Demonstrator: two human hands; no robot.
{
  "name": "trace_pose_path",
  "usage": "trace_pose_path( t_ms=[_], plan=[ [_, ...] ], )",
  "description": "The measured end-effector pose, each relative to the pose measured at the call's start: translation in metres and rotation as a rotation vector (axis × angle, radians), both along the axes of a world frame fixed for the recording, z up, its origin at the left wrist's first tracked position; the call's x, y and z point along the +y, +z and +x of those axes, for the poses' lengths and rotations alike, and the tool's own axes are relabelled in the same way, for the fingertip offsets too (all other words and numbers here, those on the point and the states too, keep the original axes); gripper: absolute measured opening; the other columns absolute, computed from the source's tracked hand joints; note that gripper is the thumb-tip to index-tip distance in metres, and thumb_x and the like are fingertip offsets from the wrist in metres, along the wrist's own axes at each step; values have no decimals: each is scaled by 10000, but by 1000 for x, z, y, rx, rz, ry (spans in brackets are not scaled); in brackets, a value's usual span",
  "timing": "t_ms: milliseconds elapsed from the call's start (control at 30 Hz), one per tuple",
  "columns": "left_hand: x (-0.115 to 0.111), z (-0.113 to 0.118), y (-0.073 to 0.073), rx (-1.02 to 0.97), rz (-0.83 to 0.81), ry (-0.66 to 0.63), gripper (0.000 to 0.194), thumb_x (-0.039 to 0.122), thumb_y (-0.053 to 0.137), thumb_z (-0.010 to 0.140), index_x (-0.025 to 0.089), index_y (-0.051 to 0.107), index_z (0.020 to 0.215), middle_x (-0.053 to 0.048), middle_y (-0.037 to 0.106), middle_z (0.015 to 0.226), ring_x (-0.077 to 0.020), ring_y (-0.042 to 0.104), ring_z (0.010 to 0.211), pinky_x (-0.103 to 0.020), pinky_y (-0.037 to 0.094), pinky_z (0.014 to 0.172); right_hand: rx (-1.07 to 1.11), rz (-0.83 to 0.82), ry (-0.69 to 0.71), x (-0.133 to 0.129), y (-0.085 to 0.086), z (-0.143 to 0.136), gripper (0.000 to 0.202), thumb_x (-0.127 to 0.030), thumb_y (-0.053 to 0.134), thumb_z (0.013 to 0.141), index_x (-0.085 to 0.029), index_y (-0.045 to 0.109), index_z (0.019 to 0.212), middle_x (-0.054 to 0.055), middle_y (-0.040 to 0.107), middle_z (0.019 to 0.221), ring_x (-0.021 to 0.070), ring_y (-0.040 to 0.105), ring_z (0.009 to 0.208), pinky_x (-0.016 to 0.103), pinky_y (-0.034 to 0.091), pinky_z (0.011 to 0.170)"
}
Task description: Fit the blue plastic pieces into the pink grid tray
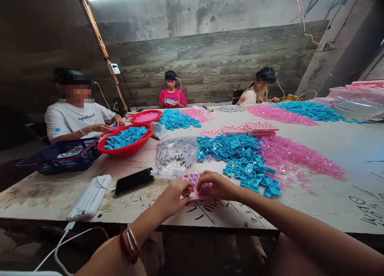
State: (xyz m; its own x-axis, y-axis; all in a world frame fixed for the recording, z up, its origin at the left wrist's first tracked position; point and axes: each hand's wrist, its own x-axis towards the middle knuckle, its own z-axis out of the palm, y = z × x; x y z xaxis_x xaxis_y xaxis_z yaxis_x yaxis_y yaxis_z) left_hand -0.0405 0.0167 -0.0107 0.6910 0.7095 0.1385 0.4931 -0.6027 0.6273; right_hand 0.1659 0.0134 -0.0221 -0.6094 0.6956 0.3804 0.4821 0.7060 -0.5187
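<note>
A small pink tray (pixel 196 195) with rows of pockets lies near the table's front edge, and shiny purple-pink pieces fill many of the pockets. My left hand (pixel 175 194) is at its left side, thumb and fingers closed together; a tiny dark-blue bit shows by the thumb tip, too small to name. Over the tray's right side, my right hand (pixel 217 185) bends its fingers down in a pinch at the pockets. What those fingertips hold is hidden. Just behind the tray is a clear plastic bag (pixel 175 154) with small grey-blue pieces.
Blue plastic pieces (pixel 237 152) and pink clear pieces (pixel 303 160) lie heaped behind my right hand. Pink trays (pixel 261 128) are stacked beyond. Leftward are a phone (pixel 134 181), a white power bank (pixel 90 197), a red basin (pixel 129 150) and a dark basket (pixel 60 158). Three people (pixel 81 116) sit around.
</note>
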Motion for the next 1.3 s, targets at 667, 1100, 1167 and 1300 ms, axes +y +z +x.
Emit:
trace_pose_path(
  t_ms=[667,1100,1167,1300],
  plan=[
    [4,-9,-2,-1,-18,19,134,197,574,706,162,575,835,-3,594,788,-135,528,720,-231,415,656,269,95,-205,-18,-19,-43,74,-172,641,716,-197,654,785,29,682,772,150,605,729,274,449,703],
    [4,-15,1,91,-8,77,147,297,570,746,164,624,774,-4,615,778,-135,536,724,-220,372,627,199,75,-192,-15,-25,-39,46,-224,642,732,-190,659,758,27,676,721,145,610,691,258,461,658],
    [5,-15,1,97,-10,76,147,290,560,758,168,639,778,-6,628,785,-137,543,733,-218,372,635,210,93,-162,-13,-26,-38,77,-260,635,748,-187,660,747,34,679,723,143,612,688,258,465,654],
    [6,-15,2,113,5,72,157,287,554,773,179,669,777,-5,651,778,-138,557,736,-220,366,649,203,129,-83,-10,-26,-37,150,-300,610,778,-183,664,701,51,687,747,146,615,699,269,475,659]
  ],
)
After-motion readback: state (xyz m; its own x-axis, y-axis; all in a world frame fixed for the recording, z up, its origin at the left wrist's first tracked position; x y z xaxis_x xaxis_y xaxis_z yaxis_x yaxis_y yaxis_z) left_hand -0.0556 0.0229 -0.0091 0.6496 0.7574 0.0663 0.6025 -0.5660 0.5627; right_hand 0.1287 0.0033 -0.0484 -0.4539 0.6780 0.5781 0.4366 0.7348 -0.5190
